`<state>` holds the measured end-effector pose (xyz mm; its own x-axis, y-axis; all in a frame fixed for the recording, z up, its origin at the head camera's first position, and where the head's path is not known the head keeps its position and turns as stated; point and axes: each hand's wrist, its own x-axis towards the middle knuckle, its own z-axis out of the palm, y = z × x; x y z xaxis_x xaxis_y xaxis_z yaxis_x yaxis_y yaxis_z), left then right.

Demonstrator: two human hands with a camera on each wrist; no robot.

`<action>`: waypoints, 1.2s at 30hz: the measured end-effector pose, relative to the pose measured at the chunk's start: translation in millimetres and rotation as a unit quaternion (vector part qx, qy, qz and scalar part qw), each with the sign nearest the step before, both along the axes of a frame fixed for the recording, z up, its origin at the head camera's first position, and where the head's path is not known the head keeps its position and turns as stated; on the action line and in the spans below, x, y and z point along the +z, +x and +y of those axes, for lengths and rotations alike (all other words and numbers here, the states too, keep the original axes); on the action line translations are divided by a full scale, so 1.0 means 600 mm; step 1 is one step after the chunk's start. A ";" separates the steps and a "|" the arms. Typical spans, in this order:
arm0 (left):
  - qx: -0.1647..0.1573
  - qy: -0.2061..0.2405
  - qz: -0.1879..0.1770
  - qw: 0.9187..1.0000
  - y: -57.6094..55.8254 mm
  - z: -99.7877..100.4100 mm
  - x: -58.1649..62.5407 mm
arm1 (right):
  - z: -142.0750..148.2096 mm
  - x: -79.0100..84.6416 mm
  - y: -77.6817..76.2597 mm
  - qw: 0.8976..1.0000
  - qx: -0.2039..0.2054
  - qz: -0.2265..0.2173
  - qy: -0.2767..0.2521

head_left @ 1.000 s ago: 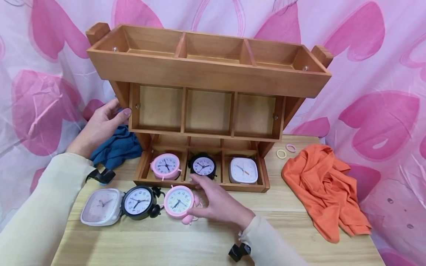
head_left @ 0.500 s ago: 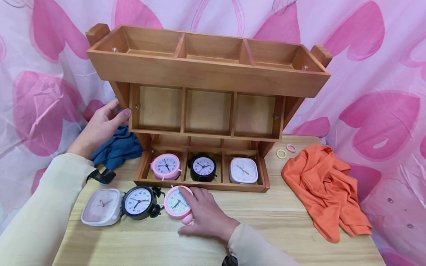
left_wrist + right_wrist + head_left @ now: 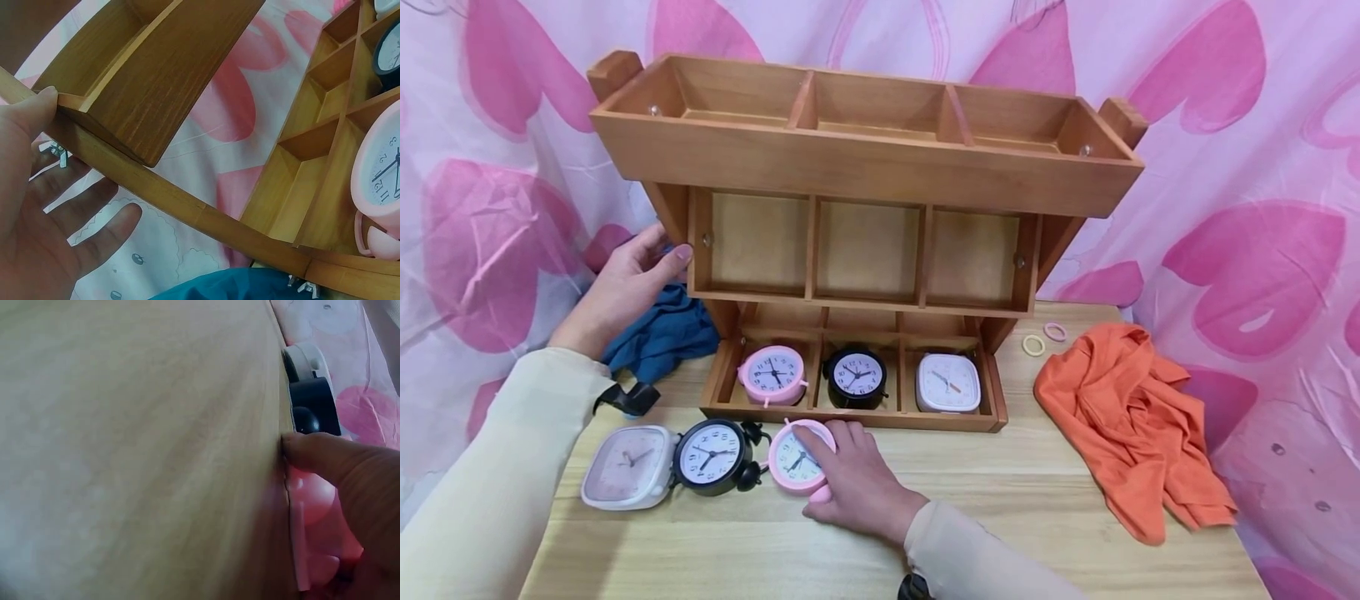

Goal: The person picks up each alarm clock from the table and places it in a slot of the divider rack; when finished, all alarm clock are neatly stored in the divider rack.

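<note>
Pink twin-bell alarm clock [image 3: 793, 463] lies dial up on the wooden tabletop [image 3: 1060, 475], just near of the rack's bottom tray [image 3: 853, 422]. Your right hand [image 3: 863, 487] has it: index finger laid over the dial, the other fingers past the far right side, thumb bent round by the near bell. Reads as a pinch across the body on the bell side; undersides of the fingers hidden. Right wrist view puts your thumb tip right down by the wood, probably to get under the rounded shell.

Your left hand [image 3: 628, 283] is at the three-tier wooden rack [image 3: 865, 162], thumb against the left upright beside the middle tray's end, fingers spread loosely behind. Likely a steadying touch, the rack being tall and top-heavy.

Left of your pinch: black twin-bell clock [image 3: 707, 454], then white square clock [image 3: 628, 468], a tight row, presumably kept within reach. Bottom tray, one clock per compartment: pink clock [image 3: 772, 373] left, black clock [image 3: 856, 377] middle, white clock [image 3: 948, 383] right; the dividers seem to keep them apart.
</note>
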<state>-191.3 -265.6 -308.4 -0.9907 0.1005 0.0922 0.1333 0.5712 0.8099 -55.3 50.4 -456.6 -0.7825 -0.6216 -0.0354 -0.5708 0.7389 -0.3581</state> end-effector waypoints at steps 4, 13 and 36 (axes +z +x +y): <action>0.000 -0.009 -0.008 1.000 -0.001 -0.001 0.000 | 0.004 -0.005 -0.001 1.000 -0.001 0.015 -0.008; -0.003 0.000 -0.013 1.000 -0.001 0.000 0.002 | 0.018 -0.010 -0.001 0.999 0.007 0.027 -0.034; -0.001 -0.003 -0.005 1.000 0.001 -0.002 0.000 | 0.137 0.144 -0.003 0.957 -0.079 0.179 -0.212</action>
<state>-190.5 -266.6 -308.1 -0.9913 0.1027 0.0818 0.1263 0.5755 0.8080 -57.2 132.9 -370.4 -0.7825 -0.3941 0.4820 -0.6066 0.6570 -0.4477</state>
